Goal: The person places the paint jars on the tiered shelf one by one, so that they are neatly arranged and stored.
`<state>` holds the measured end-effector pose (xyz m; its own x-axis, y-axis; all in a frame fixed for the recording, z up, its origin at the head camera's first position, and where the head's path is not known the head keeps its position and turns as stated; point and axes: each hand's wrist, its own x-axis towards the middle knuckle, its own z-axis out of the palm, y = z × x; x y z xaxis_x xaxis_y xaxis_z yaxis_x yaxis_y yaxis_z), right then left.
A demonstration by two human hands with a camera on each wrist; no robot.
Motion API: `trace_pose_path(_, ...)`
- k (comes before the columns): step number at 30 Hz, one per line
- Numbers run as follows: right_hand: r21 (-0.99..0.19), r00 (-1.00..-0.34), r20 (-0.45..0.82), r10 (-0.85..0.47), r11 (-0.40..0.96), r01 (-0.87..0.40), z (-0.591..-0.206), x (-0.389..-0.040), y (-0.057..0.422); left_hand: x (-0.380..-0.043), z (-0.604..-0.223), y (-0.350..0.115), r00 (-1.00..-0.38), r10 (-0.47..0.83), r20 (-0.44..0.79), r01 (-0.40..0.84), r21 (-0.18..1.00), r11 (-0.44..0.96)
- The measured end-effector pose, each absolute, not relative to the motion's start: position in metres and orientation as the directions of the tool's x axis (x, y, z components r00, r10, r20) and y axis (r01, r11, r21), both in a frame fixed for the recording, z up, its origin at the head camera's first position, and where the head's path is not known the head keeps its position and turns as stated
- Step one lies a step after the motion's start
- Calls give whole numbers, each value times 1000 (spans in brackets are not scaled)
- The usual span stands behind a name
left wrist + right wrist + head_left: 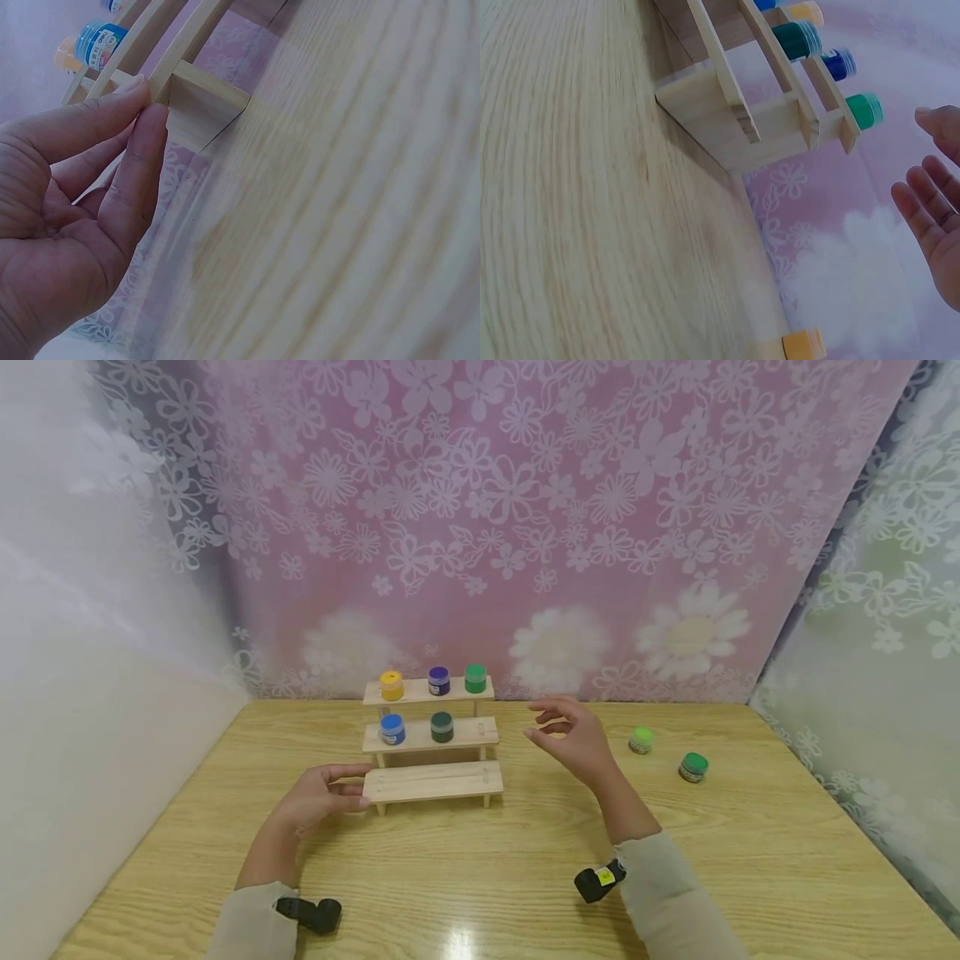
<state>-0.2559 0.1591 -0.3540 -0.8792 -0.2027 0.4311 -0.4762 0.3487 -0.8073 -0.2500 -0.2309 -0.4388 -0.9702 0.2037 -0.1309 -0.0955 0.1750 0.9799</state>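
A three-tier wooden display stand (433,782) stands on the table. My left hand (321,795) is at the left end of its lowest tier; in the left wrist view, thumb and fingertips (154,120) pinch the end of that board. Paint jars in yellow (391,686), dark blue (438,681) and green (475,678) line the top tier. On the middle tier are a blue jar (392,729) and a dark green jar (442,727), with bare board at the right. My right hand (576,739) is raised right of the stand, fingers apart and slightly bent, holding nothing.
To the right on the table are a light green jar (641,741) and a green jar (693,767). A yellow-orange jar (804,345) shows at the bottom of the right wrist view. Behind the table hangs a pink flowered curtain (510,527); pale sheets flank both sides.
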Motion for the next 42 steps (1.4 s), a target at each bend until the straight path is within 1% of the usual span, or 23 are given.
trace_pose_path(15, -793, -873, 479, -89, 382, -474, -371, -263, 186, -249, -440, -231, -973, 193, -127, -89, 977, 195)
trace_pose_path(22, -790, -872, 489, -22, 412, -453, -405, -289, 212, -248, -439, -230, -971, 208, -121, -83, 979, 184)
trace_pose_path(27, -783, -882, 471, 18, 470, -409, -413, -295, 224, -248, -441, -232, -970, 220, -108, -68, 981, 180)
trace_pose_path(35, -752, -894, 447, 12, 546, -369, -415, -301, 238, -249, -444, -233, -969, 224, -101, -61, 982, 180)
trace_pose_path(42, -757, -907, 422, 0, 550, -352, -419, -311, 247, -251, -442, -233, -969, 224, -101, -60, 982, 181)
